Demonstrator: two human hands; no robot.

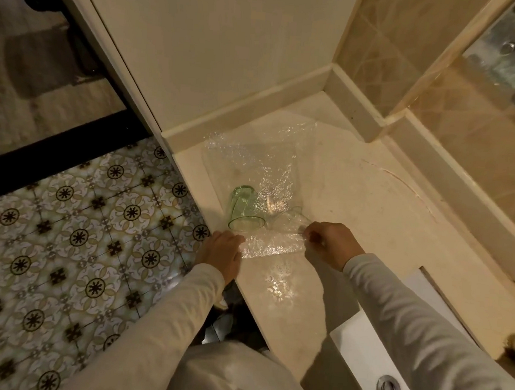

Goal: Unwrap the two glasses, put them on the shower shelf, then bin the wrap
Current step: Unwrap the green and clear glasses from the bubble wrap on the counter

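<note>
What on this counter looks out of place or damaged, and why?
The green glass lies on its side on the bubble wrap, close to the edge of the counter, so it might roll off. A thin curved crack-like line also marks the counter near the tiled wall.

This was a home bathroom. A white sink (357, 360) with a chrome drain (389, 389) sat sunk in a cream stone countertop (357, 183). Beige wall tiles (379, 45) rose behind it, a mirror (510, 51) showed at the upper right, and patterned floor tiles (65, 227) lay beside the counter.
</note>
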